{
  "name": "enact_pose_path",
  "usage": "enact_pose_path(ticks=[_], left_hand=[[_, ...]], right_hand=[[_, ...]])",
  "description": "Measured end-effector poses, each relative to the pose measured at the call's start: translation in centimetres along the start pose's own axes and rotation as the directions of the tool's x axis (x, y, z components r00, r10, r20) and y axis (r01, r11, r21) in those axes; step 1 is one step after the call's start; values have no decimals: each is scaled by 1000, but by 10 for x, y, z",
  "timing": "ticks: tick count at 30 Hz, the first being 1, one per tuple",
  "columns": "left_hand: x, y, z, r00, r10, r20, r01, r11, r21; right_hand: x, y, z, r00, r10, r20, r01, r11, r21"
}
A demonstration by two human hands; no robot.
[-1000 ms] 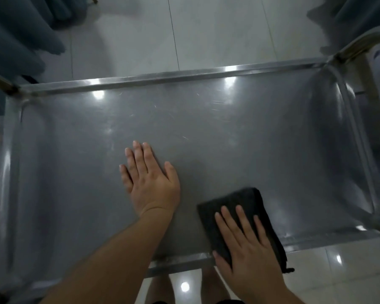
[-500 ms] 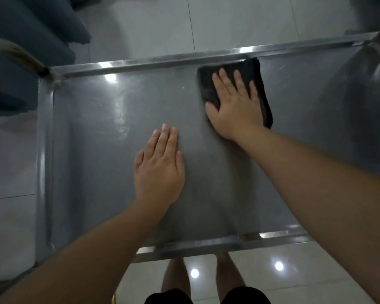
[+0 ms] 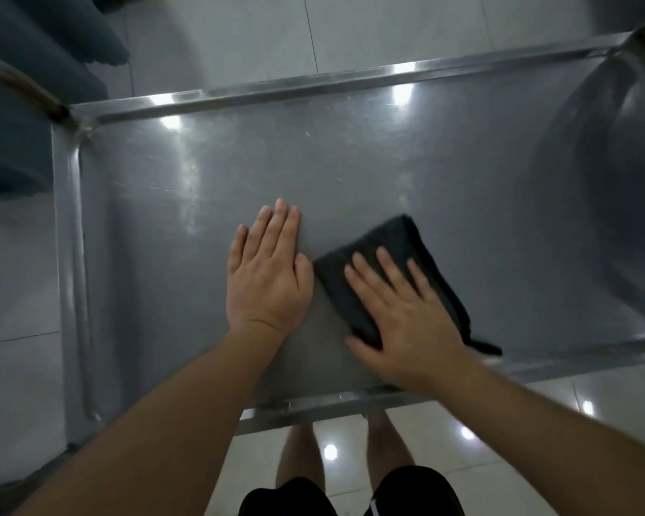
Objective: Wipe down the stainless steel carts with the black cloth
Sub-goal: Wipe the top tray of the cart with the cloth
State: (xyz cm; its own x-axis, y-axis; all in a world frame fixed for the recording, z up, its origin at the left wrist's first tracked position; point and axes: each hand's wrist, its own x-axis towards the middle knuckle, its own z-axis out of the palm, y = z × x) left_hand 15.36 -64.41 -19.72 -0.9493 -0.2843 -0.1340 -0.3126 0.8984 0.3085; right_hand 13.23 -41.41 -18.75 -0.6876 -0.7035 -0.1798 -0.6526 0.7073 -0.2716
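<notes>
Two bare legs in black shorts (image 3: 350, 493) stand nearest, on a glossy pale tiled floor (image 3: 444, 433) that shows round light reflections. Just beyond them runs the near raised rim of the grey stainless steel cart top (image 3: 350, 173), a flat rectangular tray with a bright folded edge on every visible side. Item one: the left hand (image 3: 267, 277), palm down and flat on the steel a little left of the tray's middle, fingers straight and close together, thumb alongside, holding nothing. Item two: the right hand (image 3: 399, 314), palm down with fingers spread and straight, pressing on the folded black cloth (image 3: 384, 247); no finger curls round the cloth. The cloth lies flat on the tray in its near half, tilted so its far corner points up and right; its left edge is just beside the left thumb, whether touching it cannot be told, and a dark tail of it trails from under the right hand toward the near rim. Farther on, bare scuffed steel with glare patches reaches the far rim. At the far left corner a worn tubular handle (image 3: 19, 87) rises, with dark blue-grey fabric (image 3: 34, 39) behind it.
</notes>
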Motion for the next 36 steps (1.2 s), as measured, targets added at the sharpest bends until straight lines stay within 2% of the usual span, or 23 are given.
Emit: enact_pose_path(ticks=[4, 9, 15, 19, 21, 25, 29, 36], left_hand=[[-1, 2, -8, 998, -10, 61, 10, 1000, 11], [1, 4, -24, 990, -4, 143, 8, 999, -33], [8, 2, -60, 944, 28, 329, -18, 999, -34], [-28, 7, -80, 925, 33, 378, -10, 998, -65], [-53, 6, -88, 907, 36, 420, -11, 998, -63], [-96, -1, -103, 877, 24, 480, -5, 999, -40], [-133, -4, -118, 869, 6, 495, 13, 999, -36], [-195, 8, -127, 907, -21, 420, 5, 999, 41]], right_hand=[[-66, -23, 8, 992, -50, 115, 47, 998, 35], [-87, -26, 3, 961, -134, 243, 149, 988, -44], [-90, -34, -16, 959, -171, 224, 196, 976, -95], [-95, -53, -29, 945, -90, 313, 117, 991, -68], [-98, -70, -37, 905, -2, 425, 36, 997, -73], [-97, -102, -60, 835, 108, 540, -77, 994, -79], [-100, -125, -73, 768, 131, 627, -95, 991, -90], [-128, -136, -89, 869, 115, 482, -115, 993, -28]])
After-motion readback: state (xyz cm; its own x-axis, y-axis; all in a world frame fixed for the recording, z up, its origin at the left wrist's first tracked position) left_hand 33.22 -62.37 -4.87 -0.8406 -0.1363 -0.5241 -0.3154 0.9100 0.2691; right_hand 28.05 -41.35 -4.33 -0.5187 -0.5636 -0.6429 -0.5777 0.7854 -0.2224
